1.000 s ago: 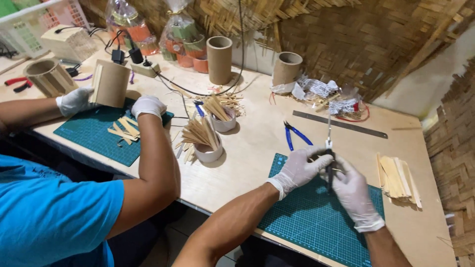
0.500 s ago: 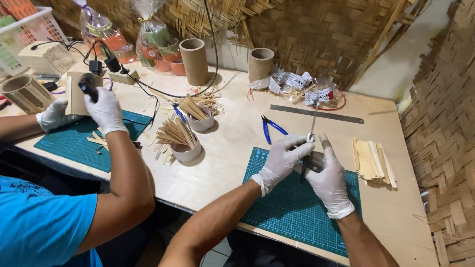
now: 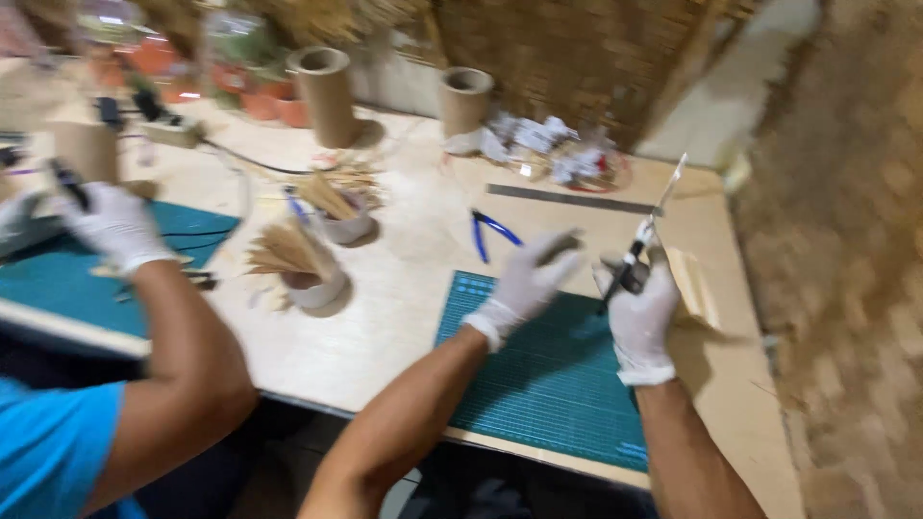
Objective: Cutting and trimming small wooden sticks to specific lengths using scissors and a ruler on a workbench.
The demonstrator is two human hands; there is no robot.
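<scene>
Utility knife (image 3: 642,248) sits in the right hand (image 3: 639,308), fingers wrapped round the dark handle, thin blade (image 3: 668,187) sticking up and away toward the steel ruler (image 3: 572,200). It is raised above the green cutting mat (image 3: 553,380), not touching it. Frame is motion-blurred, so the exact finger placement is unclear.

Handling, by my read: light, rigid, slim body; the gloves probably cut grip feel a bit. Blade looks long and thin, so likely brittle under side load. Hold on the handle only, well back from the edge.

Left hand (image 3: 529,279) is loosely spread, fingers half-curled, holding nothing I can see, just beside the knife hand over the mat's far edge.

Around: blue-handled pliers (image 3: 488,231) lie on the table (image 3: 385,317) just beyond the mat. A stack of flat pale bamboo strips (image 3: 697,284) is right of the knife hand, partly behind it. Two small cups of splints (image 3: 303,264) stand to the left, cardboard tubes (image 3: 327,91) at the back.

In the way: a co-worker's gloved hand (image 3: 115,226) works over a second mat on the left, well apart. Pliers and strips are the nearest obstacles.
</scene>
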